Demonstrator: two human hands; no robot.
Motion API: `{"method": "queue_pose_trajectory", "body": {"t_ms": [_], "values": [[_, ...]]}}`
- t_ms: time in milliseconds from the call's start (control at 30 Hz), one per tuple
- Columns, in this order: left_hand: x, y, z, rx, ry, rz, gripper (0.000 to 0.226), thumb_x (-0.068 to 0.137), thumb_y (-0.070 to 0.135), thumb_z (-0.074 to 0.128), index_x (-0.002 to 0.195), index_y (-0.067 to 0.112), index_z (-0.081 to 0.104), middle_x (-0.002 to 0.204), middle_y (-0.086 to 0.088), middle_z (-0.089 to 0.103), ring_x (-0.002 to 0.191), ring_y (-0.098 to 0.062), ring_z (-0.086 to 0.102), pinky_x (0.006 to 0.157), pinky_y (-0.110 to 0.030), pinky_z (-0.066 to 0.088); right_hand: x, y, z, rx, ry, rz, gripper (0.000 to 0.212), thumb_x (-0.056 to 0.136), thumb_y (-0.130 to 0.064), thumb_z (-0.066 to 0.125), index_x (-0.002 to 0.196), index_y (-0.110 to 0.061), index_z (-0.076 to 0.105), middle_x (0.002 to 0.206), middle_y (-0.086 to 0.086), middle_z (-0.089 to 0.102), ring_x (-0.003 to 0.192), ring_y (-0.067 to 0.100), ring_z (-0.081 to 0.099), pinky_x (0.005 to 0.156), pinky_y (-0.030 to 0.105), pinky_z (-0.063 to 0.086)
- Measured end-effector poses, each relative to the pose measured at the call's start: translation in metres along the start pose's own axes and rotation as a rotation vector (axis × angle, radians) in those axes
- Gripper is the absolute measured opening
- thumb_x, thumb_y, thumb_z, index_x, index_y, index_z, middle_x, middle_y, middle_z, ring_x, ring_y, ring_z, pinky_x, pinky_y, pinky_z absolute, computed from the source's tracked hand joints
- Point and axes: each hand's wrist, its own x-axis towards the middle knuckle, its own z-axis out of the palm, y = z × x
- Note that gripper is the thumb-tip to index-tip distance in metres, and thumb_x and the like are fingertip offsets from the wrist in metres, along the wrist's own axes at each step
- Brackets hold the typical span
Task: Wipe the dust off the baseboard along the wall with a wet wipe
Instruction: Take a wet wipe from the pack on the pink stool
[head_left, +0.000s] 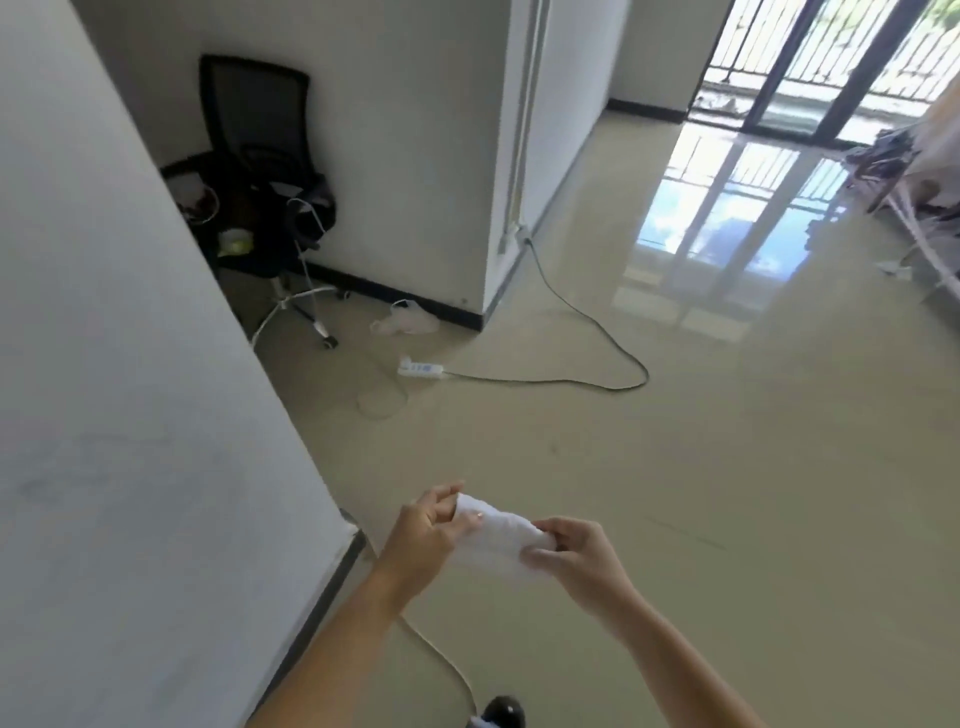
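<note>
Left hand (428, 527) pinches one end of the wet wipe (498, 538) with curled fingers, and I see the right hand (576, 553) gripping the other end. The white, crumpled sheet is stretched between them above the floor (727, 467). Just left of the hands, the dark baseboard (337, 577) runs along the foot of the white wall (130, 415); the wipe is near it, not touching. A pale cord (441, 654) lies under the arms. Farther on, a power strip (420, 369) and its looping cable (597, 332) cross open tile. A plastic bag (405, 319) and an office chair (260, 182) sit in the corner.
</note>
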Motion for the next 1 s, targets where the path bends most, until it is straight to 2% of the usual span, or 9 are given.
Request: {"method": "queue_pose_trajectory", "body": {"t_ms": [100, 233, 333, 400, 500, 633, 767, 867, 1000], "values": [[0.051, 0.045, 0.046, 0.044, -0.145, 0.041, 0.021, 0.081, 0.028, 0.067, 0.091, 0.013, 0.077, 0.108, 0.011, 0.068, 0.097, 0.001, 0.063, 0.077, -0.013, 0.047, 0.028, -0.003, -0.067, -0.046, 0.122, -0.026, 0.006, 0.072, -0.016, 0.068, 0.071, -0.011, 0.07, 0.062, -0.002, 0.051, 0.059, 0.012, 0.043, 0.056, 0.024, 0.031], [0.112, 0.092, 0.098, 0.046, -0.278, 0.058, 0.026, 0.076, 0.028, 0.066, 0.094, 0.012, 0.076, 0.091, -0.003, 0.076, 0.083, -0.012, 0.069, 0.076, -0.02, 0.051, 0.061, -0.014, -0.137, -0.03, 0.34, -0.081, 0.009, 0.063, -0.032, 0.065, 0.061, -0.023, 0.062, 0.076, 0.0, 0.049, 0.065, 0.009, 0.047, 0.056, 0.014, 0.033], [0.162, 0.123, 0.128, 0.035, -0.337, 0.06, 0.013, 0.084, 0.013, 0.069, 0.095, 0.008, 0.075, 0.088, -0.006, 0.075, 0.076, -0.009, 0.067, 0.067, -0.015, 0.052, 0.099, -0.019, -0.177, 0.099, 0.405, -0.068, 0.022, 0.062, -0.032, 0.063, 0.058, -0.017, 0.047, 0.064, -0.001, 0.041, 0.059, 0.012, 0.038, 0.054, 0.022, 0.031], [0.201, 0.141, 0.144, 0.059, -0.347, 0.075, 0.012, 0.083, 0.01, 0.069, 0.093, 0.008, 0.075, 0.084, -0.006, 0.075, 0.071, -0.007, 0.067, 0.063, -0.014, 0.05, 0.132, -0.025, -0.198, 0.207, 0.401, -0.057, 0.022, 0.069, -0.028, 0.066, 0.065, -0.015, 0.049, 0.064, 0.002, 0.041, 0.063, 0.014, 0.041, 0.059, 0.027, 0.037], [0.275, 0.169, 0.162, 0.096, -0.316, 0.097, 0.009, 0.08, 0.012, 0.073, 0.088, 0.008, 0.074, 0.075, -0.002, 0.073, 0.064, -0.008, 0.064, 0.058, -0.015, 0.048, 0.196, -0.047, -0.229, 0.277, 0.392, -0.061, 0.021, 0.086, -0.01, 0.065, 0.07, -0.012, 0.05, 0.068, 0.004, 0.047, 0.067, 0.016, 0.049, 0.062, 0.033, 0.05], [0.391, 0.211, 0.174, 0.252, -0.165, 0.149, 0.017, 0.074, 0.017, 0.077, 0.074, 0.013, 0.061, 0.069, 0.0, 0.063, 0.064, -0.013, 0.057, 0.058, -0.021, 0.044, 0.292, -0.097, -0.271, 0.259, 0.398, -0.087, 0.02, 0.065, -0.016, 0.071, 0.073, -0.01, 0.054, 0.066, 0.004, 0.052, 0.062, 0.015, 0.051, 0.054, 0.025, 0.049], [0.485, 0.269, 0.18, 0.423, -0.072, 0.26, 0.031, 0.071, 0.019, 0.077, 0.088, 0.011, 0.052, 0.079, -0.001, 0.06, 0.071, -0.016, 0.057, 0.063, -0.026, 0.047, 0.381, -0.148, -0.307, 0.212, 0.481, -0.052, 0.019, 0.066, -0.005, 0.07, 0.064, -0.012, 0.053, 0.054, -0.004, 0.048, 0.052, 0.012, 0.047, 0.047, 0.024, 0.046], [0.54, 0.306, 0.195, 0.462, -0.053, 0.332, 0.038, 0.075, 0.016, 0.073, 0.102, 0.016, 0.046, 0.079, 0.003, 0.056, 0.076, -0.017, 0.059, 0.068, -0.029, 0.05, 0.441, -0.18, -0.333, 0.116, 0.598, -0.026, 0.012, 0.062, -0.013, 0.065, 0.064, -0.013, 0.053, 0.051, -0.006, 0.045, 0.05, 0.014, 0.045, 0.051, 0.026, 0.041], [0.611, 0.336, 0.223, 0.506, -0.047, 0.407, 0.028, 0.078, 0.02, 0.069, 0.099, 0.02, 0.052, 0.082, 0.004, 0.063, 0.077, -0.017, 0.061, 0.069, -0.029, 0.05, 0.513, -0.211, -0.368, 0.009, 0.628, -0.057, 0.009, 0.069, -0.006, 0.061, 0.069, -0.012, 0.054, 0.056, -0.004, 0.046, 0.052, 0.012, 0.041, 0.048, 0.023, 0.033]]}}
